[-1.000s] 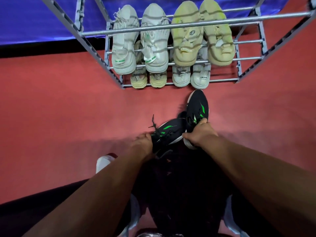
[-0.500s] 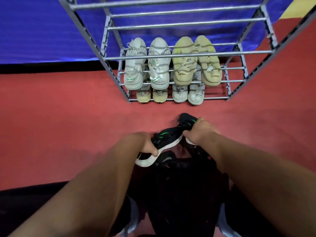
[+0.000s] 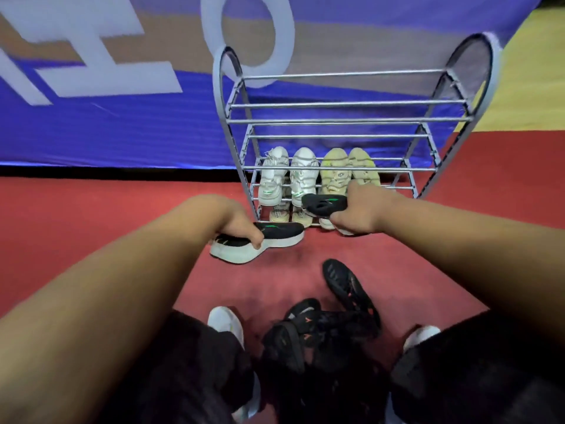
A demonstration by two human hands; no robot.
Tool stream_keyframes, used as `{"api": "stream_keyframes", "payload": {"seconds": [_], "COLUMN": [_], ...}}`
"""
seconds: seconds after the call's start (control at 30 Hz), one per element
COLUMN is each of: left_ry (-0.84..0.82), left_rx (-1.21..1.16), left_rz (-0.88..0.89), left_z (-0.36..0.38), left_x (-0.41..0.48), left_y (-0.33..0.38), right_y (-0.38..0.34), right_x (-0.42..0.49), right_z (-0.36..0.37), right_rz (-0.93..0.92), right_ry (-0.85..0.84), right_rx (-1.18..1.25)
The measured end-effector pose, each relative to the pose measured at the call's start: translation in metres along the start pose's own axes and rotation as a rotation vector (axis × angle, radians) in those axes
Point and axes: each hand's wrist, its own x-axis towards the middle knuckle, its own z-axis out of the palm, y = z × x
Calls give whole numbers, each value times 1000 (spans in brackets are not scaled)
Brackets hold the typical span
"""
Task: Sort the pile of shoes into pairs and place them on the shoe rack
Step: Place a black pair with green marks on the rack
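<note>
Just before the shoe rack (image 3: 336,120), the left hand (image 3: 241,223) gripped one black-green sneaker (image 3: 275,237) and the right hand (image 3: 363,209) clutched its mate (image 3: 324,203), which could catch a front rail (image 3: 336,169) and dislodge the white sneakers (image 3: 287,175).

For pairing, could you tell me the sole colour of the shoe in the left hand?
White sole, seen best in the head view.

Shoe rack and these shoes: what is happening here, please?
A person sorts shoes. The left hand grips one black-and-green sneaker and the right hand grips its mate, both before the shoe rack. A white pair and a yellowish pair sit on it. Black shoes lie piled on the red floor.
</note>
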Motion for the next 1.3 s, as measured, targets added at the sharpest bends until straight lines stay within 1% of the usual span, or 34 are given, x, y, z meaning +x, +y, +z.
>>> {"api": "stream_keyframes", "payload": {"seconds": [0.1, 0.17, 0.3, 0.43, 0.7, 0.87, 1.0, 1.17, 1.23, 1.3], "left_ry": [145, 265, 451, 552, 554, 670, 722, 704, 689, 666], "left_rx": [-102, -196, -463, -476, -395, -326, -290, -268, -251, -289], "left_rz": [-20, -22, -13, -13, -70, -120, -142, -136, -149, -163], "left_z": [-27, -38, -38, -38, -74, -93, -103, -108, -102, -97], "left_x": [-30, -40, -26, 7, 79, 126, 154, 176, 183, 186], "left_y": [-11, -15, -11, 3, 35, 52, 66, 78, 78, 76], "right_y": [-4, -6, -13, -22, -45, -50, -53, -55, -56, -56], "right_x": [-6, -6, 11, 35, 113, 156, 185, 205, 207, 208], "right_z": [-16, -23, -24, -15, 3, 13, 18, 29, 36, 40], "right_rz": [10, 56, 128, 165, 198, 206, 256, 292, 276, 260], "right_ry": [58, 85, 132, 164, 339, 410, 457, 498, 480, 448], "right_rx": [98, 186, 328, 441, 524, 514, 545, 543, 521, 469]}}
